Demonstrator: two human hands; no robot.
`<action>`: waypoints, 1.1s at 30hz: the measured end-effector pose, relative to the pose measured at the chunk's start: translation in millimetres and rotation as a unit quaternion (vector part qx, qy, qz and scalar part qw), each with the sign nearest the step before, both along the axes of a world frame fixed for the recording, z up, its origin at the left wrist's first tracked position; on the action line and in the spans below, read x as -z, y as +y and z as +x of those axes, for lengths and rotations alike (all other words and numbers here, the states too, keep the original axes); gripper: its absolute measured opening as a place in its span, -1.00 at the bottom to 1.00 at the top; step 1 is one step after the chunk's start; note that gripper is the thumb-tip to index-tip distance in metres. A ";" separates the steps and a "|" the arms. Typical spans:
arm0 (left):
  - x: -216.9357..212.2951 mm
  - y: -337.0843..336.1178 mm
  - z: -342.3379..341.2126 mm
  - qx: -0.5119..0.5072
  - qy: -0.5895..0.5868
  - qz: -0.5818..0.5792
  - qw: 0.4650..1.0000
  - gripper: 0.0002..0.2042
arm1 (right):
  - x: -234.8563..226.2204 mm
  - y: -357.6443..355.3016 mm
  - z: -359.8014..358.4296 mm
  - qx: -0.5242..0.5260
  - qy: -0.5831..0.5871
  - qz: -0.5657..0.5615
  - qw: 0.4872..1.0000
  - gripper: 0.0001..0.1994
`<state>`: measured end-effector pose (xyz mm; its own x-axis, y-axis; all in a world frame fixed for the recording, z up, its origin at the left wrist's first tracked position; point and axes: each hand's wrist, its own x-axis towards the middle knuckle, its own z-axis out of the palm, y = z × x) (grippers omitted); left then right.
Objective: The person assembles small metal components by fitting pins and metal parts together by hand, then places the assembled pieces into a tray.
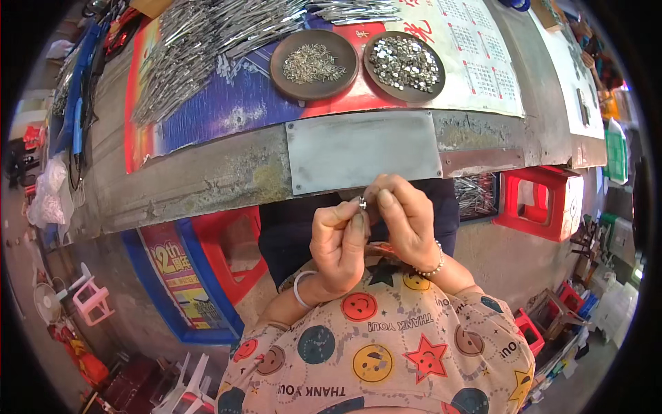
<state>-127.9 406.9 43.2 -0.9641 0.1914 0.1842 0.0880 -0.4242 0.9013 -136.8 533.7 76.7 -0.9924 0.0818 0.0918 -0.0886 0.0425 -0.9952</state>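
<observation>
My left hand (339, 243) is closed in a pinch on a small shiny metal part (362, 203), whose exact kind is too small to tell. Right beside it, the fingertips of my right hand (405, 219) are pressed together; what they grip is mostly hidden. Both hands meet in front of the bench's near edge, just below a pale metal plate (362, 152) fixed there. Beyond the plate, one round brown dish (279, 69) holds many short thin metal pins (314, 63). Another brown dish (414, 96) beside it holds small silver discs (403, 63).
A large heap of slim metal rods (186, 58) covers the bench's far left on a colourful sheet (227, 114). A blue-handled tool (77, 131) hangs at the left edge. Below the bench are red stools (538, 203) and a tray of metal pieces (476, 195).
</observation>
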 end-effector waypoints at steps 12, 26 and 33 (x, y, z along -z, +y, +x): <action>0.4 -3.0 3.2 -0.003 0.010 -0.036 0.999 -0.75 | 17.4 -18.3 2.8 0.099 0.189 0.191 0.958 -0.83; -4.0 -3.8 0.9 0.005 -0.064 -0.036 0.997 -0.75 | 2.3 -10.0 0.5 0.039 -0.022 0.026 0.999 -0.91; -22.0 -13.6 -9.4 0.087 -0.164 0.073 0.980 -0.66 | 10.0 -6.0 11.0 -0.005 0.040 0.027 0.999 -0.90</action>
